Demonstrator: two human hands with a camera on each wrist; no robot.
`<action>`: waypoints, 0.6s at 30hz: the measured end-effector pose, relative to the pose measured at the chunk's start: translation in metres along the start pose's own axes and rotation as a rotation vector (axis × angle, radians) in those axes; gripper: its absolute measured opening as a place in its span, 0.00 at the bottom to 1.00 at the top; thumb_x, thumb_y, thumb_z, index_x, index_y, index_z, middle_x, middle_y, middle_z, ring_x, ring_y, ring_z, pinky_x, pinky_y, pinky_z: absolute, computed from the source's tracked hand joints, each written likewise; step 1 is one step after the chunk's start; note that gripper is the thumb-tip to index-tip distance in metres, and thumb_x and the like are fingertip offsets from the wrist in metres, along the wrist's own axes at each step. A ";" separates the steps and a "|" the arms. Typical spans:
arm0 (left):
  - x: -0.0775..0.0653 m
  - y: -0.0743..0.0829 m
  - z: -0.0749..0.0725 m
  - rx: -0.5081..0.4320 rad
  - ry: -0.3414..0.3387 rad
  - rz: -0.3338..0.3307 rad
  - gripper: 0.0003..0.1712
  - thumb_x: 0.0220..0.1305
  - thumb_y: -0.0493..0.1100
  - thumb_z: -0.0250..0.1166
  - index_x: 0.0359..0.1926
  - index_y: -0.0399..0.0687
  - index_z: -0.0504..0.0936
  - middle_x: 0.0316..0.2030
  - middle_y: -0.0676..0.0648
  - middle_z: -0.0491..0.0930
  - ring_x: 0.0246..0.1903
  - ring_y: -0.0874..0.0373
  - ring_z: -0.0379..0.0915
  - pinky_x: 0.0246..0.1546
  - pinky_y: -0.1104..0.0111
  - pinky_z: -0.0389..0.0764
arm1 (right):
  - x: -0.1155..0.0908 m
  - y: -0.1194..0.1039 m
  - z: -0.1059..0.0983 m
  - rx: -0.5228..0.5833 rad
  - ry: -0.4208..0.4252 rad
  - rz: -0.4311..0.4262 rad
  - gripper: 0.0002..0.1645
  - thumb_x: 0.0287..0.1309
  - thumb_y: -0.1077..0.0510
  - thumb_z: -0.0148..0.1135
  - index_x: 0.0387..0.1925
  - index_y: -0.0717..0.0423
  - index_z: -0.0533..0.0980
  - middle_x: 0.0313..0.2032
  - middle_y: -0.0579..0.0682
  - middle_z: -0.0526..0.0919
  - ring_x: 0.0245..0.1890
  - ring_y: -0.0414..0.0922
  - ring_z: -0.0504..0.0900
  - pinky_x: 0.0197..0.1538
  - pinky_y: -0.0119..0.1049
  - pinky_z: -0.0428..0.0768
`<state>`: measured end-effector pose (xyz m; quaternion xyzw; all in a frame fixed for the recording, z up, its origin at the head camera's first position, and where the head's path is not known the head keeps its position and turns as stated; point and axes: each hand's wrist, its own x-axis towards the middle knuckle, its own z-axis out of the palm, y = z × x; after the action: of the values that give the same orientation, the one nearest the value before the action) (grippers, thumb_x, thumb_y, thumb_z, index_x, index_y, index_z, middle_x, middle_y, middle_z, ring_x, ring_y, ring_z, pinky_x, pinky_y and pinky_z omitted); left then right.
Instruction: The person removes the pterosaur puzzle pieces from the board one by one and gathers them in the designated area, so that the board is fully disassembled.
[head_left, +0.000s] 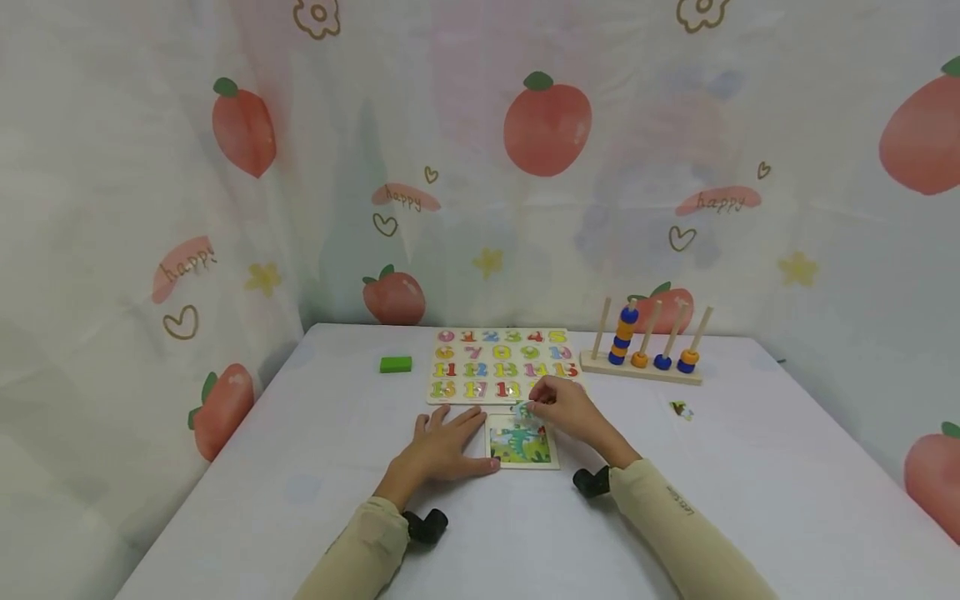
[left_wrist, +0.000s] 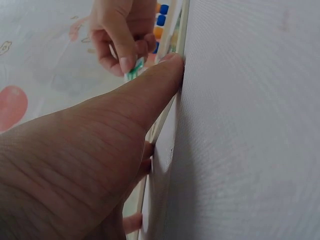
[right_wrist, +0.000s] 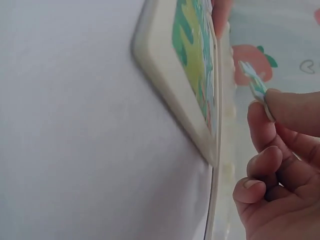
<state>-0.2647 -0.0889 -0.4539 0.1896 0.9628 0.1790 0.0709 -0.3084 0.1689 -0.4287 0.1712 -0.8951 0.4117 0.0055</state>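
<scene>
A small dinosaur jigsaw puzzle in a pale frame [head_left: 521, 465] lies on the white table. My left hand [head_left: 438, 450] rests flat beside it with fingers spread, the thumb touching the frame's left edge. Above the far part of the puzzle, my right hand [head_left: 568, 408] pinches a puzzle piece [head_left: 521, 410] between thumb and index finger. In the right wrist view this piece [right_wrist: 256, 86] is thin, with green and pale blue print, and is held apart from the frame [right_wrist: 172, 95]. The other fingers of that hand are curled.
A wooden number board [head_left: 444, 362] lies just beyond the puzzle. Behind and to the right stands a peg stacker [head_left: 645, 372] with blue and orange rings. Another puzzle piece [head_left: 682, 410] lies on the right, and a green block [head_left: 396, 364] sits left of the board.
</scene>
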 end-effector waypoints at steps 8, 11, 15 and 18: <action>0.001 0.000 -0.002 -0.005 -0.010 0.000 0.53 0.65 0.75 0.67 0.83 0.60 0.65 0.83 0.53 0.59 0.82 0.35 0.41 0.76 0.33 0.42 | -0.005 0.010 -0.013 0.033 0.083 0.065 0.07 0.72 0.60 0.69 0.45 0.60 0.80 0.34 0.50 0.82 0.36 0.48 0.78 0.39 0.36 0.77; 0.000 0.000 -0.002 -0.009 -0.008 0.002 0.53 0.65 0.74 0.68 0.83 0.59 0.65 0.82 0.52 0.60 0.81 0.34 0.42 0.76 0.33 0.43 | -0.008 0.014 -0.018 0.022 0.109 0.060 0.08 0.72 0.60 0.69 0.45 0.61 0.80 0.32 0.50 0.84 0.35 0.49 0.80 0.38 0.37 0.77; 0.000 0.000 -0.001 -0.010 -0.005 0.000 0.53 0.65 0.75 0.68 0.83 0.60 0.65 0.82 0.53 0.59 0.82 0.34 0.41 0.76 0.33 0.42 | -0.012 0.021 -0.024 0.003 0.138 0.064 0.07 0.72 0.61 0.68 0.45 0.61 0.80 0.30 0.49 0.85 0.33 0.48 0.80 0.38 0.37 0.78; 0.001 -0.001 0.000 -0.002 -0.003 -0.003 0.53 0.64 0.75 0.67 0.83 0.61 0.65 0.83 0.54 0.59 0.82 0.35 0.41 0.76 0.33 0.41 | -0.015 0.026 -0.029 0.009 0.155 0.063 0.08 0.73 0.62 0.67 0.46 0.63 0.80 0.31 0.50 0.85 0.33 0.49 0.80 0.38 0.36 0.79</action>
<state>-0.2659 -0.0895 -0.4546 0.1883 0.9628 0.1796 0.0728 -0.3064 0.2105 -0.4308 0.1105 -0.8950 0.4278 0.0610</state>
